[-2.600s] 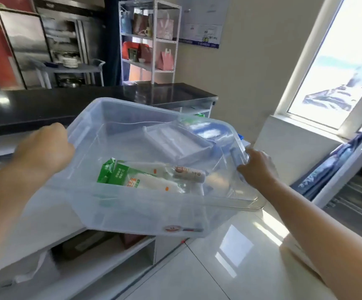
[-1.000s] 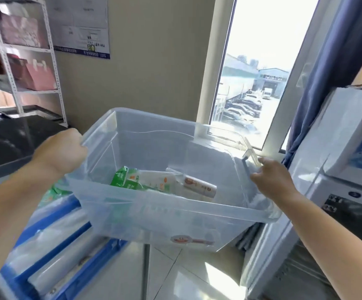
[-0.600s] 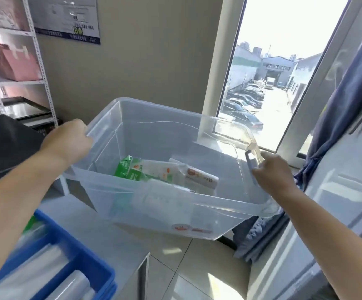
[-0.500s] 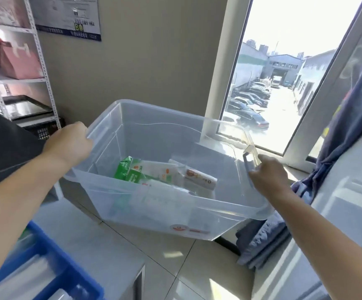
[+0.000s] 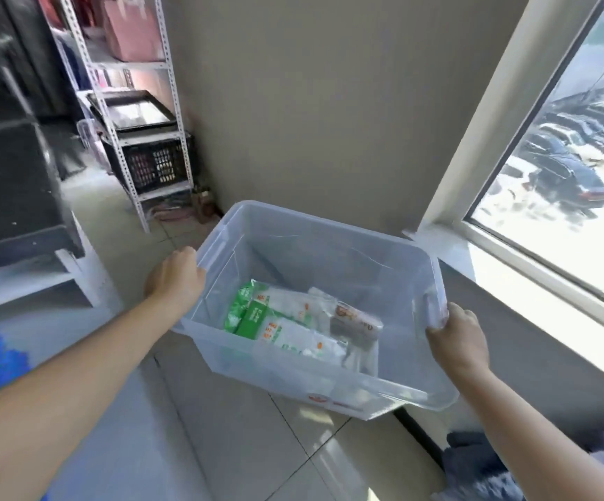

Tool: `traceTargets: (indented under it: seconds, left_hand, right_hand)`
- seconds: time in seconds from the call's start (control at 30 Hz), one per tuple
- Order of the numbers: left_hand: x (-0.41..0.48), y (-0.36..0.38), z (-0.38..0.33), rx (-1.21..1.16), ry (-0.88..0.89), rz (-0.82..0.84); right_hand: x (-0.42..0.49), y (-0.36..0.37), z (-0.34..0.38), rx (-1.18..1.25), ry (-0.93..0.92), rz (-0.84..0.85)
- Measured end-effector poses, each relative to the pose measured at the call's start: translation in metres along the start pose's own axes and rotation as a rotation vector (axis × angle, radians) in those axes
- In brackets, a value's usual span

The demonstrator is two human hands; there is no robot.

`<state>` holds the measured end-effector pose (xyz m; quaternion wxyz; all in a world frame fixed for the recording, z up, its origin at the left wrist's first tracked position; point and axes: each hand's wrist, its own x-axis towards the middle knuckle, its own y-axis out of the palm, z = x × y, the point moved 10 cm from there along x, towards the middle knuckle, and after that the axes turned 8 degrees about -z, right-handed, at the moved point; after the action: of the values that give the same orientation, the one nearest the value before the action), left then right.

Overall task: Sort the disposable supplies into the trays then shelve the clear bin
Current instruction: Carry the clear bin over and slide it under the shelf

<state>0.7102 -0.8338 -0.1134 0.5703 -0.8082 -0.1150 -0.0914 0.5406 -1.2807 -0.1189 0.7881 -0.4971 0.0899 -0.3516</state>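
Bin: the clear bin (image 5: 315,244) hangs in the air over the tiled floor (image 5: 257,450), in the corner between the wall and the window ledge (image 5: 531,341), tipped slightly toward the person.
Left hand: the left hand (image 5: 175,280) has its fingers curled over the bin's left rim and is clamped on it.
Right hand: the right hand (image 5: 455,338) is clamped on the right rim, beside the handle notch.
Contents: the green-and-white packets (image 5: 268,320) lie flat on the bottom; they are the same ones as a moment ago, and none has been taken out.
Change: half a second ago the bin was held up facing the window. Now it sits lower, and the view has swung down and to the left. The metal rack (image 5: 137,113) with its black crate (image 5: 156,168) has come into sight, and the blue tray (image 5: 0,359) has shrunk to a blur at the left edge.
Meaning: this looks like the carrying stage, with the bin moving away from the trays toward a low resting place. Packets remain inside, so the sorting may not be finished.
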Motion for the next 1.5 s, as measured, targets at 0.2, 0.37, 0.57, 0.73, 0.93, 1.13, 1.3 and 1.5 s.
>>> traceTargets:
  seconds: [0.2, 0.37, 0.57, 0.73, 0.93, 1.13, 1.3, 1.5]
  left_hand:
    - [0.011, 0.054, 0.034, 0.105, -0.148, 0.075]
    - [0.043, 0.086, 0.071, 0.136, -0.275, 0.089]
    - [0.108, 0.123, 0.125, 0.106, -0.407, 0.079]
    - [0.157, 0.128, 0.154, 0.078, -0.485, 0.031]
    - [0.202, 0.130, 0.176, 0.042, -0.573, -0.052]
    - [0.265, 0.155, 0.200, 0.049, -0.674, -0.053]
    - [0.325, 0.169, 0.223, -0.012, -0.806, -0.105]
    - [0.378, 0.174, 0.266, 0.021, -0.935, -0.124]
  right_hand:
    - [0.062, 0.093, 0.010, -0.033, 0.011, 0.171]
    - [0.108, 0.170, 0.047, -0.021, 0.010, 0.293]
    - [0.159, 0.251, 0.120, -0.067, 0.008, 0.360]
    - [0.206, 0.298, 0.191, -0.100, -0.085, 0.375]
    - [0.266, 0.354, 0.264, -0.034, -0.175, 0.399]
    - [0.331, 0.436, 0.335, 0.038, -0.272, 0.466]
    - [0.387, 0.504, 0.409, 0.085, -0.314, 0.553]
    - [0.426, 0.570, 0.512, 0.090, -0.410, 0.600]
